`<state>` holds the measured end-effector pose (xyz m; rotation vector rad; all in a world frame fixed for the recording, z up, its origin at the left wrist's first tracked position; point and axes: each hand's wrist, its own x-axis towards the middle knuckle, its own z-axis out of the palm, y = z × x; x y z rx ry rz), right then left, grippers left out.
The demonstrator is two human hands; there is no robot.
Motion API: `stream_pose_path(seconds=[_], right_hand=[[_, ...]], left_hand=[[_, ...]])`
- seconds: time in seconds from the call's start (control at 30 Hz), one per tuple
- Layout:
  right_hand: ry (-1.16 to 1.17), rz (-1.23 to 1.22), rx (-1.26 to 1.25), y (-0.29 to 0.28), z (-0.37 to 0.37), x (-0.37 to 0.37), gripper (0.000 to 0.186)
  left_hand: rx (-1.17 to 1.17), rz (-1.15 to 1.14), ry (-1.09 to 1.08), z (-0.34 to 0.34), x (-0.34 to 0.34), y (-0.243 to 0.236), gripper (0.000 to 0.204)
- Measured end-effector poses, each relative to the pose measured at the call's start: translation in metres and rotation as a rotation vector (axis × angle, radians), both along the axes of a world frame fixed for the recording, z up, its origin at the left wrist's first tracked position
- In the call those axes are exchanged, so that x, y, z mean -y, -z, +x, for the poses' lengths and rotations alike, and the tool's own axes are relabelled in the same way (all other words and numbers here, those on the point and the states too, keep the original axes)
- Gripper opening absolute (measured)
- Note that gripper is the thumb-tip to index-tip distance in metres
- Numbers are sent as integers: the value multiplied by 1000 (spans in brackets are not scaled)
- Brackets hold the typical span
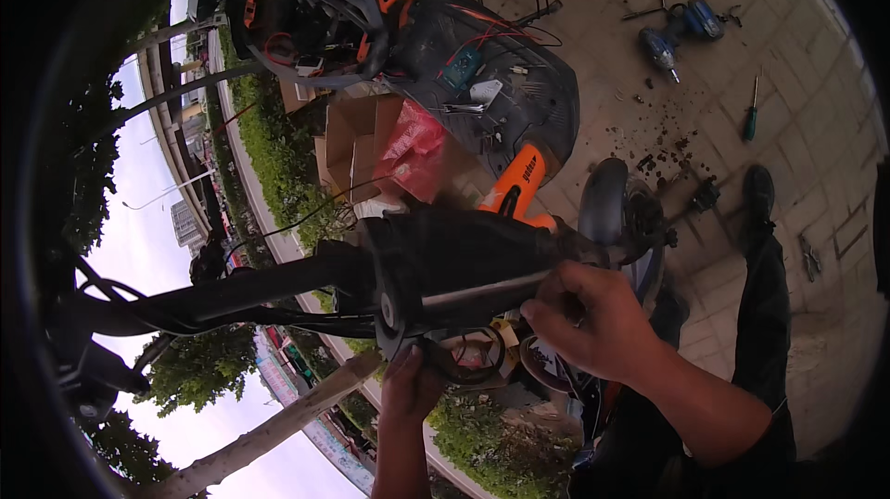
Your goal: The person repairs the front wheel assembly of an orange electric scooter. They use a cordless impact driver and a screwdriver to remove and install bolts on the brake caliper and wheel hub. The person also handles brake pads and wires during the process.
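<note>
blocked: black motor housing (454, 262), wheel (616, 207) beside | free: paved ground (797, 63) right

Bare hands (593, 318) and forearms, no sleeves in view; dark trousers (765, 332); black shoe (758, 191)

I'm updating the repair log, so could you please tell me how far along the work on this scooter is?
Done: the orange-and-black scooter is opened, wiring exposed. In hand: the left hand is under, and the right hand grips, the black handlebar housing. Left: the blue power drill and green-handled screwdriver lie on the paving, the scooter unclosed.
</note>
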<state>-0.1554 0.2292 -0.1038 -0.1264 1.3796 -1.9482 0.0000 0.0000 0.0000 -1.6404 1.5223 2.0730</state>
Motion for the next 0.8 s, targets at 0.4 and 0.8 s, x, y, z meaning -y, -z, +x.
stream_pose_path(seconds=[0.4, 0.8], right_hand=[[34, 116, 221, -49, 129, 122, 42], [277, 41, 359, -24, 123, 169, 25]], left_hand=[[-330, -180, 143, 28, 15, 26, 51], [-311, -473, 131, 68, -20, 54, 36]])
